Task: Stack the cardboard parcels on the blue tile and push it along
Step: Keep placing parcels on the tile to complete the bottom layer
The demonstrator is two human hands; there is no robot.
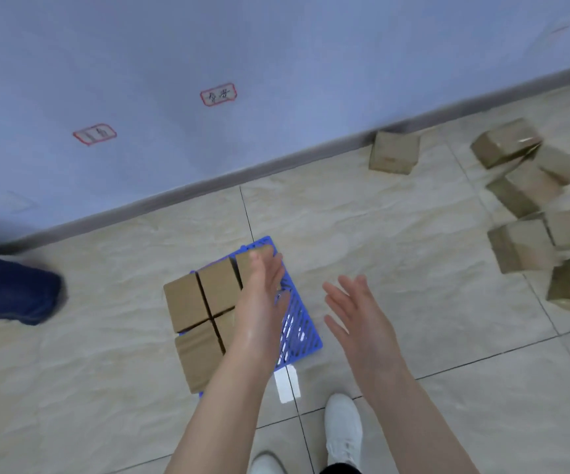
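A blue grid tile point(302, 325) lies on the floor in front of me. Several cardboard parcels point(201, 295) sit on its left half, packed side by side in one layer. My left hand point(263, 295) rests flat, fingers straight, against the right side of the far parcel point(247, 261), holding nothing. To the right of the tile my right hand point(352, 313) hovers with its fingers spread and nothing in it. The tile's right half shows bare.
Several loose parcels point(523, 244) lie on the floor at the right, one more point(394, 152) by the skirting of the blue wall. Another person's dark trouser leg point(13, 289) stands at the left. A white paper slip point(287, 384) and my white shoes point(343, 429) are near me.
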